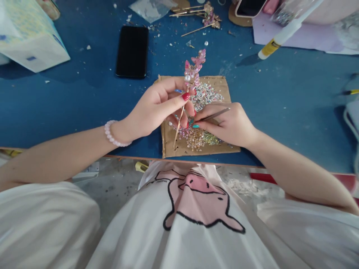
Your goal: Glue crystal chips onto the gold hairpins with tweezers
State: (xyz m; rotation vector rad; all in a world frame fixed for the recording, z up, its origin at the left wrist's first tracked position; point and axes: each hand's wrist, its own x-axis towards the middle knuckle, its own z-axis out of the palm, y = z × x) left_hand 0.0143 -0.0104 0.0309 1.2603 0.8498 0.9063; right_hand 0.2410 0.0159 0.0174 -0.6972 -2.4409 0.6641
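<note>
My left hand [159, 106] is closed on the thin gold stem of a hair stick [193, 69]. Pink butterfly shapes and pearls cover its upper end, and the stem slants down toward me. Close beside it, my right hand [224, 125] pinches a slim metal tool that looks like tweezers [215, 114]; its tip is hidden behind the fingers. Both hands are over a square of cardboard [231, 144], where small rhinestones [207, 95] lie in heaps of silver, pink, gold and yellow-green. One pearl [170, 123] rests near the cardboard's left side.
Beyond my hands lie a black phone [132, 52] and several more gold hair sticks [196, 13]. A white tube with a yellow label [276, 45] is at the far right. At the far left stands a tissue box [36, 45]. Scraps dot the blue table [84, 97].
</note>
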